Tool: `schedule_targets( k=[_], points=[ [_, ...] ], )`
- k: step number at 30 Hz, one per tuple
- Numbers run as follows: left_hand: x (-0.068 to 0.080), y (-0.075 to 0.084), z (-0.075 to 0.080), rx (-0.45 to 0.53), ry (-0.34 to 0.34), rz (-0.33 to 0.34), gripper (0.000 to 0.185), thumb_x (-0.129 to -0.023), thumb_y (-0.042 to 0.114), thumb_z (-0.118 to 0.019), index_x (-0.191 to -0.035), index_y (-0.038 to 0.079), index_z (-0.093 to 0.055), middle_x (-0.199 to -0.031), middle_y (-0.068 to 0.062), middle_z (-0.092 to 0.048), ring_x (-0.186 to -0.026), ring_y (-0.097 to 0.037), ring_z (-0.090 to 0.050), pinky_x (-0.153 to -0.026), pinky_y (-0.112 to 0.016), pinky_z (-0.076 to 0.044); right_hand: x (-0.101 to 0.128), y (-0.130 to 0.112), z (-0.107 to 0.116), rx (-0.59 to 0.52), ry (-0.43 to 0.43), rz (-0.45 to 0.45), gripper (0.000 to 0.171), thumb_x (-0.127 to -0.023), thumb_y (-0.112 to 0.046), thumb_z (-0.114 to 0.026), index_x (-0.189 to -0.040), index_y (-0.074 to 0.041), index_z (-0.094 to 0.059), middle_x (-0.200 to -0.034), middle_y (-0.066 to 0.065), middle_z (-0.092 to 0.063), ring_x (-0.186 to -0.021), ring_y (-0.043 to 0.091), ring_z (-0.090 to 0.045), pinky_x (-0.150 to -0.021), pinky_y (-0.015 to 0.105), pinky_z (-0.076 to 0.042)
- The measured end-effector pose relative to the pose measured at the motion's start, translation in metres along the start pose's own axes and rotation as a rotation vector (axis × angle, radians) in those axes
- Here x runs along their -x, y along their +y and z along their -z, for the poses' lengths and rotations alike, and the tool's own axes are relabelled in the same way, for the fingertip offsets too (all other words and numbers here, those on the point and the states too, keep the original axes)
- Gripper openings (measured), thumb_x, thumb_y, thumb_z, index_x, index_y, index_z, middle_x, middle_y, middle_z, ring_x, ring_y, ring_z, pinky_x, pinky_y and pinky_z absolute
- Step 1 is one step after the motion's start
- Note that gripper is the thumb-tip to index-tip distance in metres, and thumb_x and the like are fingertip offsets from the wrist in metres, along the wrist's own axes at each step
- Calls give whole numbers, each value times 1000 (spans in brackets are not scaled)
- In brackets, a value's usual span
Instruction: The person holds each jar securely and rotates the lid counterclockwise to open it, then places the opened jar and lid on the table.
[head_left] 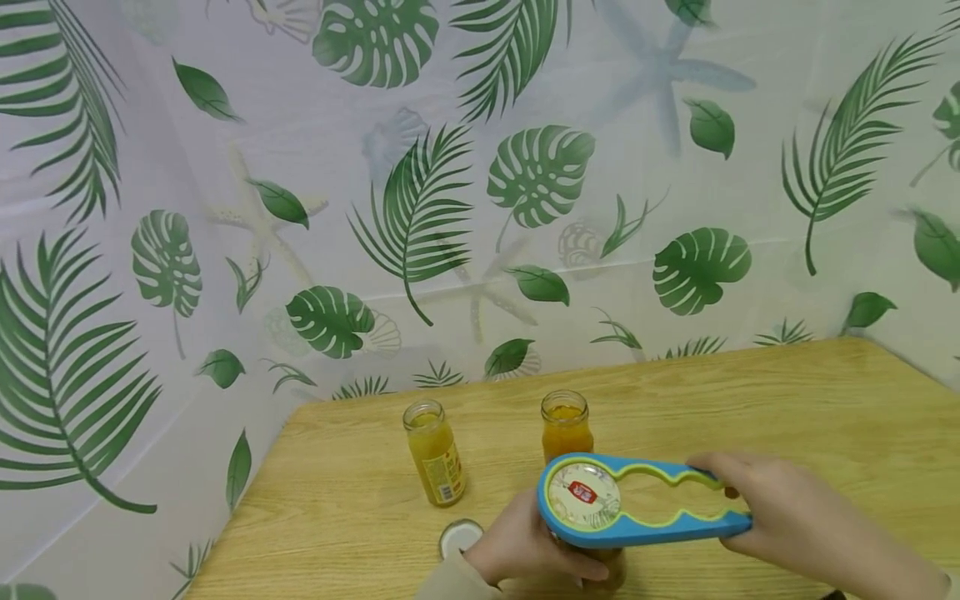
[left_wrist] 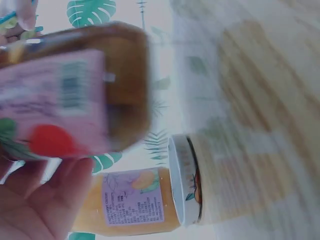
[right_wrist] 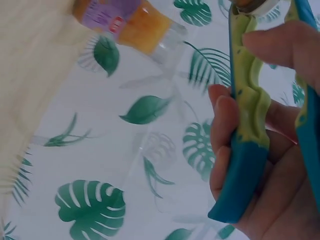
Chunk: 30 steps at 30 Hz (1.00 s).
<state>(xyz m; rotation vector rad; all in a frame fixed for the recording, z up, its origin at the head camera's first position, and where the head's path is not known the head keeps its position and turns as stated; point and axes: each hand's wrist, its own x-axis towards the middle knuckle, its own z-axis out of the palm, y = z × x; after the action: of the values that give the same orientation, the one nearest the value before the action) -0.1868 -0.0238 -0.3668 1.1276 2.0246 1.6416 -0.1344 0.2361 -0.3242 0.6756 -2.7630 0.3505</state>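
My left hand [head_left: 525, 542] grips a lidded jar of brownish contents [left_wrist: 127, 90], which has a pink label with a red fruit picture and a barcode. A blue and yellow-green jar opener [head_left: 675, 529] fits around the jar's printed lid [head_left: 583, 497]. My right hand [head_left: 795, 508] holds the opener's handle end, fingers wrapped around one arm and thumb on its inner side in the right wrist view. The opener hides most of the held jar in the head view.
A lidless jar of yellow contents [head_left: 435, 458] stands left of the hands. A lidless jar of orange contents [head_left: 566, 427] stands just behind the opener. Beside my left hand, a loose lid [head_left: 459, 537] lies on the wooden table [head_left: 337, 500]. Leaf-patterned cloth [head_left: 465, 208] hangs behind.
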Motion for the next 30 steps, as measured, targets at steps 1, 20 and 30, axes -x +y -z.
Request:
schedule_targets(
  k=[1, 20, 30],
  points=[
    [1, 4, 0, 22, 1, -26, 70, -64, -1, -77, -122, 21, -47, -113, 9, -54, -102, -8, -51, -91, -26, -36, 0, -1, 3, -5, 13, 16, 59, -52, -18, -83, -105, -10, -58, -80, -9, -55, -64, 4, -49, -51, 21, -42],
    [6, -6, -3, 270, 214, -350, 56, -74, 16, -68, -121, -1, -44, -112, -10, -54, -100, -19, -51, -89, -36, -39, -16, -21, 28, -46, 125, 101, 58, -53, -15, -81, -107, -11, -61, -76, -10, -56, -62, 1, -47, -48, 20, -40],
    [6, -9, -4, 367, 203, -418, 54, -75, 14, -67, -119, -6, -44, -109, -9, -57, -96, -17, -53, -87, -35, -41, -15, -22, 24, -53, 143, 131, 54, -53, -11, -79, -104, -11, -61, -75, -12, -55, -60, -1, -45, -48, 20, -40]
  ],
)
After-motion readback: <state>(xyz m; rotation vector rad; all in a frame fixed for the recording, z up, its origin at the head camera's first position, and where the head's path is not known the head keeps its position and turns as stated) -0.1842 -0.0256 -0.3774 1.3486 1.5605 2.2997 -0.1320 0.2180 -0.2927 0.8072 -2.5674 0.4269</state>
